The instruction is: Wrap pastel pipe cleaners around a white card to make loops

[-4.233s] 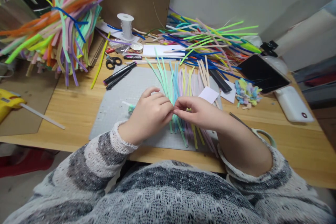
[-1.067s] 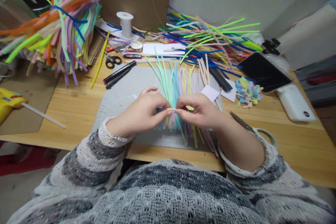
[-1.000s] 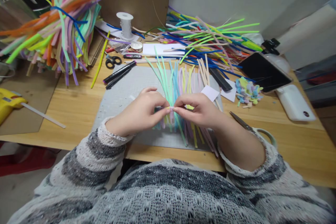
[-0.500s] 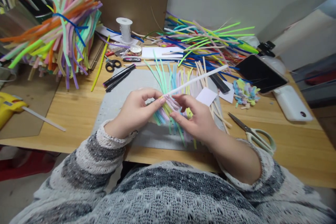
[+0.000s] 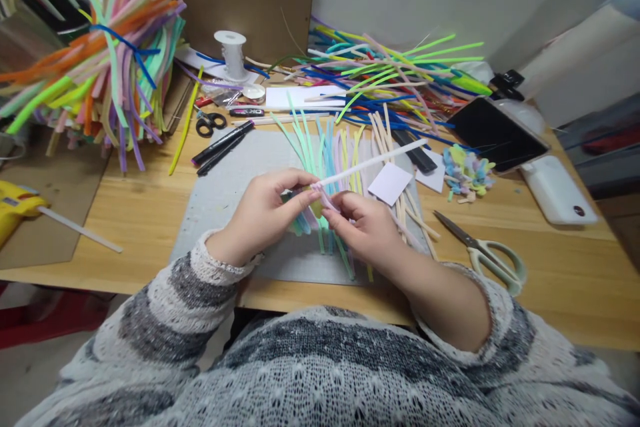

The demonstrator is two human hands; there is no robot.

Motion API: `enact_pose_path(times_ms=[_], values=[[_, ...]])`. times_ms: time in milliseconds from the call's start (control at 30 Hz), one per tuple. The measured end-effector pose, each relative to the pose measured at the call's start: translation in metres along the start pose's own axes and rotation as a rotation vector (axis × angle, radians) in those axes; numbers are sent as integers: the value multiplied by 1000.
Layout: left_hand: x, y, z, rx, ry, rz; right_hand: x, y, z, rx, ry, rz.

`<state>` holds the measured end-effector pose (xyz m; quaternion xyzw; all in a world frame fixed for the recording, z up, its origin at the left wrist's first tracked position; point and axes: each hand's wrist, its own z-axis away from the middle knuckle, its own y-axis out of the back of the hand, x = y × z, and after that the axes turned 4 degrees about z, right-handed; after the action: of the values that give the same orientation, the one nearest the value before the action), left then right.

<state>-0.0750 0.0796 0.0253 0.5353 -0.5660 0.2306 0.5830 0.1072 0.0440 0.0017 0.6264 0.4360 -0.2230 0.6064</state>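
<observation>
Across the desk (image 5: pixel 565 280), over the grey mat (image 5: pixel 213 213), the left hand (image 5: pixel 255 213) pinches a pastel bundle (image 5: pixel 304 221) between closed fingers (image 5: pixel 303 200); the right hand (image 5: pixel 370 232), pinched too, grips its lilac strands (image 5: pixel 327 201). A white stem (image 5: pixel 375 161) juts out. I can read “OK” on a marker (image 5: pixel 247 112).

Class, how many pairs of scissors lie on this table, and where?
2: black-handled scissors behind the black pens; pale-handled scissors right of the gray mat. More may be hidden.

Dark-screened phone (image 5: pixel 497 135) just beside white case (image 5: pixel 557 190); white spool (image 5: pixel 233 59) upright.
</observation>
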Motion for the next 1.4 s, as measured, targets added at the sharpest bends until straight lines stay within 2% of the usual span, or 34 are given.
enact_pose_path(times_ms=[133, 233, 400, 567, 800, 1033, 1267, 1400], values=[[0, 1, 0, 131, 52, 92, 1, -2, 2, -24, -44, -109], [1, 1, 0, 238, 125, 206, 4, -7, 4, 29, -101, -267], [0, -1, 1, 271, 159, 287, 1, -9, 4, 54, -118, -454], [-1, -6, 3, 327, 106, 224, -5, -7, 5, 69, -99, -389], [-3, -11, 5, 317, 69, 245, -5, -12, 5, 114, -77, -289], [-3, -13, 6, 331, 102, 239, -1, -15, 6, 104, -68, -229], [-3, -14, 6, 343, 97, 243, -1, -13, 6, 108, 13, -144], [-3, -12, 6, 328, 97, 226, 1, -14, 6, 72, -29, -153]])
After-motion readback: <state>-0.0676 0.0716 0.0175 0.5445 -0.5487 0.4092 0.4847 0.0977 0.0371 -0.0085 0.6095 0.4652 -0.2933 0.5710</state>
